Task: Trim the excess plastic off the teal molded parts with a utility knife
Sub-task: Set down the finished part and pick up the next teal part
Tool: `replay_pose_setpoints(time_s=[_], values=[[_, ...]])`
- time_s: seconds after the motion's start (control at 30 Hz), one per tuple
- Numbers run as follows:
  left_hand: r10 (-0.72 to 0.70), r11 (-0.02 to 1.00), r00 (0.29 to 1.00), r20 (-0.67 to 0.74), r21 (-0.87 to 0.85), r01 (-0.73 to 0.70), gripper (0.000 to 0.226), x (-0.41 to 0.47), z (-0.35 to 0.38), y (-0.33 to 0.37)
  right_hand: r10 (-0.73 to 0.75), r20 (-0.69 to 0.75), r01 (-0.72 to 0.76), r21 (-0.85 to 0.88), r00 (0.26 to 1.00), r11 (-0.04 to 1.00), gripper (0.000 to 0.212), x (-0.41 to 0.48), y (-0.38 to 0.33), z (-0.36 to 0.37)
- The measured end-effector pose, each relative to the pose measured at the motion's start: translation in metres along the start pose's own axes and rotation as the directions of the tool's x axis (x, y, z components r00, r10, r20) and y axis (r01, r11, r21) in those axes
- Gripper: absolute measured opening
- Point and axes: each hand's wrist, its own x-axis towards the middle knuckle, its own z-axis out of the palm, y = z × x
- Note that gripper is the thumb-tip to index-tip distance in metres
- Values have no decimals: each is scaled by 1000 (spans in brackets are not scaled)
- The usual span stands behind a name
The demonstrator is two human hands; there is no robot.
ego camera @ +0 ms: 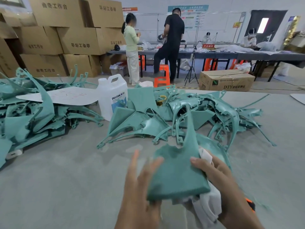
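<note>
A teal molded part (178,172) with a long curved arm is held low in the middle of the head view. My right hand (214,169) grips its right edge together with a white cloth (208,204), thumb on top. My left hand (140,177) lies with straight, blurred fingers at the part's left edge. An orange and black utility knife (250,204) shows partly below my right wrist; whether the hand holds it I cannot tell. More teal parts lie in a pile ahead (189,113) and in a second pile at the left (29,113).
A white DEXCON jug (112,95) stands between the piles, beside a white sheet (66,95). Cardboard boxes (66,35) are stacked at the back left. Two people stand at a long table (231,55); an orange stool (162,75) and a DTY box (226,80) sit before it.
</note>
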Motion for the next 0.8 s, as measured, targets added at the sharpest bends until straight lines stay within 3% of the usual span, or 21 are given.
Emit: replay_pose_setpoints(time_s=[0.07, 0.13, 0.17, 0.23, 0.3, 0.33, 0.37, 0.43, 0.47, 0.53, 0.6, 0.63, 0.67, 0.7, 0.73, 0.8], values=[[-340, 882, 934, -108, -382, 277, 71, 5, 1, 8, -46, 12, 45, 60, 999, 997, 19, -3, 5, -6], [-421, 766, 907, 25, -525, 371, 36, 11, -2, 8, -95, 27, 94, 59, 995, 994, 23, 0, 12, -5], [-447, 693, 888, 106, -587, 419, 33, 10, 0, 9, -135, 45, 135, 3, 990, 991, 25, 3, 17, -6], [-432, 527, 848, 308, -676, 514, 49, 6, -1, 14, -193, 81, 198, -69, 978, 978, 27, 7, 20, -5], [-387, 465, 827, 407, -689, 557, 74, 3, -1, 22, -236, 80, 248, -234, 969, 940, 22, 9, 24, -10], [-387, 467, 826, 409, -686, 558, 85, 3, 2, 24, -255, 81, 266, -395, 964, 879, 18, 9, 24, -10], [-414, 493, 839, 353, -688, 533, 87, 0, 5, 20, -255, 101, 262, -616, 962, 743, 25, 9, 25, -12], [-431, 617, 884, 179, -657, 434, 60, -4, 12, 13, -325, 95, 215, -909, 941, 357, 47, 10, 25, -14], [-432, 685, 897, 97, -612, 396, 47, -5, 17, 16, -431, 60, 221, -916, 900, 334, 51, 9, 25, -16], [-424, 738, 904, 45, -561, 374, 36, -8, 26, 16, -550, -72, 340, -716, 832, 609, 57, 7, 19, -8], [-448, 717, 887, 112, -547, 431, 26, -14, 34, 16, -391, -65, 350, -332, 918, 876, 43, 5, 22, 7], [-466, 719, 871, 156, -507, 476, 35, -17, 35, 18, -352, 34, 350, -232, 935, 908, 27, 0, 29, 21], [-490, 709, 851, 188, -482, 515, 52, -19, 36, 18, -419, 146, 443, -257, 896, 859, 24, -8, 40, 32], [-500, 692, 842, 205, -491, 530, 71, -22, 36, 17, -514, 255, 574, -362, 819, 735, 37, -15, 52, 39], [-517, 656, 825, 230, -513, 554, 85, -22, 36, 18, -587, 346, 677, -466, 732, 570, 48, -21, 58, 43], [-538, 608, 801, 263, -538, 585, 91, -21, 33, 19, -639, 473, 752, -602, 606, 268, 45, -14, 57, 30]])
